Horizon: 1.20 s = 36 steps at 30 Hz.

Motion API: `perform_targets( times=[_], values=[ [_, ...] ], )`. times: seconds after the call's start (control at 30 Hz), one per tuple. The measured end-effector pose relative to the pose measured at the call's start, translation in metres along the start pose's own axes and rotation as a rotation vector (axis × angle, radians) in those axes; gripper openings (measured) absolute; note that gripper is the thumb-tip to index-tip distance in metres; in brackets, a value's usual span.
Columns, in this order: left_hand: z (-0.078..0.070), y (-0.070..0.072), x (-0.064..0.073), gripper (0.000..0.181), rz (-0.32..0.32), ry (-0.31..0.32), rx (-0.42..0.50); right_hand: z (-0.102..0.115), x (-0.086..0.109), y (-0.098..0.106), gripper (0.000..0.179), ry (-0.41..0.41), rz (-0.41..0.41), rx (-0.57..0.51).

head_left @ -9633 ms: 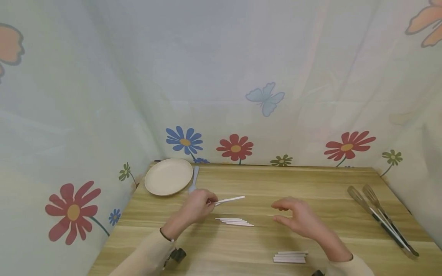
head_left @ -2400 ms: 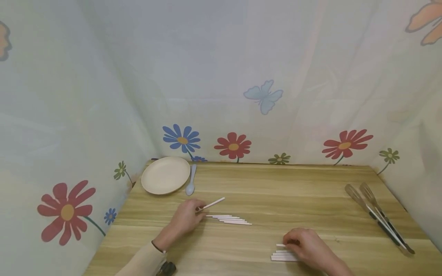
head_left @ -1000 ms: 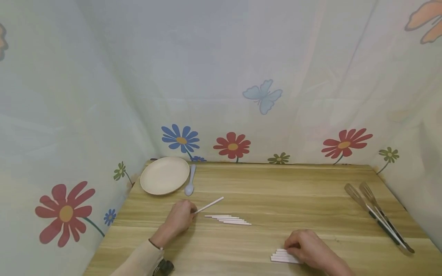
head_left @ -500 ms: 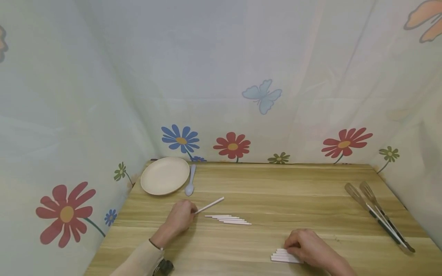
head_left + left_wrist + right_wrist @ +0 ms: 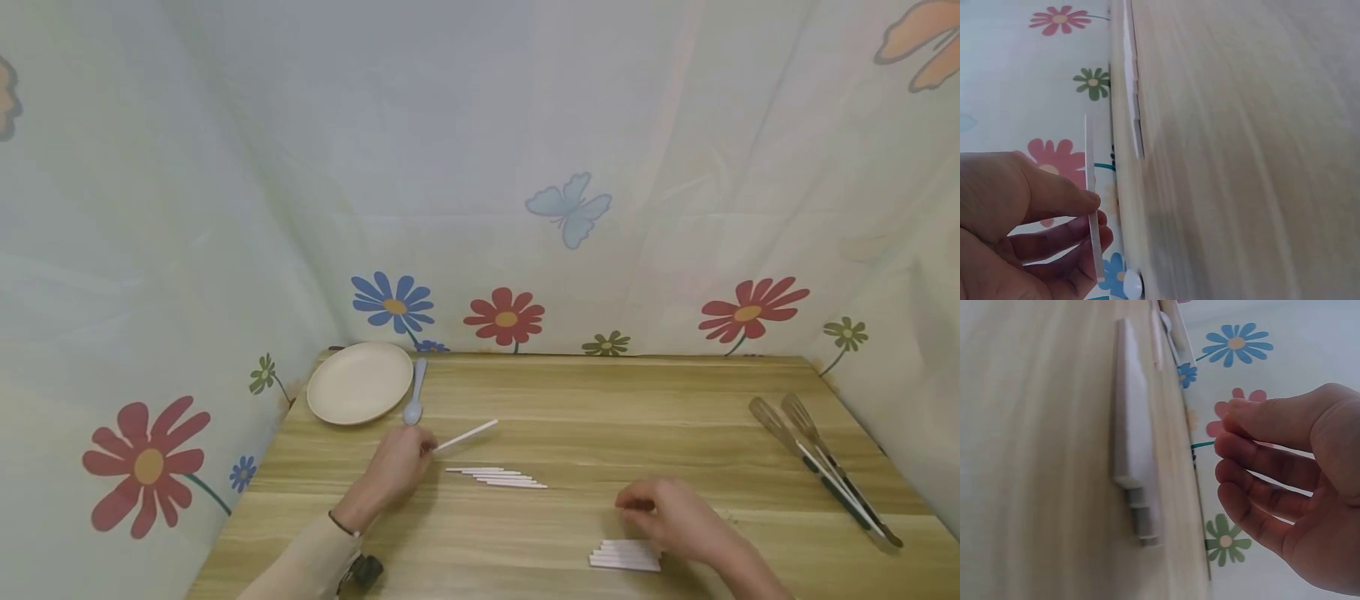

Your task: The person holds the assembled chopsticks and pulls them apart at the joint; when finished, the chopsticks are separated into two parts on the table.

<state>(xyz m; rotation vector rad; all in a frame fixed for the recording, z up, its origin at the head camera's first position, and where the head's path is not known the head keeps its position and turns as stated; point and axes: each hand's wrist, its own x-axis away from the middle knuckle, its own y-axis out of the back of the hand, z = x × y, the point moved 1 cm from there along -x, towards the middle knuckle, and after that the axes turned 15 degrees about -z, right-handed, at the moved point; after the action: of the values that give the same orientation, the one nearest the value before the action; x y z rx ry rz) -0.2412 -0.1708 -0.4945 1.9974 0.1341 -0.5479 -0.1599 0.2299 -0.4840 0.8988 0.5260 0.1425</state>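
A thin white stick (image 5: 467, 434) is pinched between the thumb and fingers of my left hand (image 5: 397, 461), raised above the table; the left wrist view shows the same stick (image 5: 1090, 162) from the side. Just beyond that hand's fingers lies a slanted row of several white sticks (image 5: 498, 477). My right hand (image 5: 678, 517) hovers over a second group of white sticks (image 5: 625, 556), laid side by side with staggered ends. In the right wrist view its fingers (image 5: 1266, 469) are loosely curled, holding nothing, apart from the sticks.
A cream plate (image 5: 360, 383) stands at the table's back left, a grey-blue spoon (image 5: 416, 392) beside it. Two utensils with long dark handles (image 5: 832, 479) lie at the right edge. A flower-printed curtain (image 5: 630, 208) encloses the wooden table (image 5: 600, 400).
My right hand lowered a stick onto the right-hand group, let go and rose. My left hand, with its stick, has moved slightly up and right in the last half second.
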Motion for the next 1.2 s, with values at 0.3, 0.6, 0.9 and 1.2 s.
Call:
perform_targets(
  times=[0.3, 0.6, 0.9, 1.2],
  values=[
    [-0.02, -0.001, -0.009, 0.008, -0.001, -0.047, 0.053, 0.006, -0.016, 0.007, 0.009, 0.034, -0.094, 0.019],
    [-0.04, 0.001, -0.018, 0.009, -0.016, -0.086, 0.065, 0.022, -0.032, 0.01, 0.011, 0.091, -0.194, 0.013],
    [-0.063, 0.004, -0.026, 0.011, -0.047, -0.196, 0.077, 0.032, -0.051, 0.006, 0.017, 0.16, -0.313, 0.068],
    [-0.087, 0.006, -0.029, 0.011, -0.086, -0.288, 0.106, 0.04, -0.066, 0.002, 0.023, 0.17, -0.339, 0.096]
  ],
)
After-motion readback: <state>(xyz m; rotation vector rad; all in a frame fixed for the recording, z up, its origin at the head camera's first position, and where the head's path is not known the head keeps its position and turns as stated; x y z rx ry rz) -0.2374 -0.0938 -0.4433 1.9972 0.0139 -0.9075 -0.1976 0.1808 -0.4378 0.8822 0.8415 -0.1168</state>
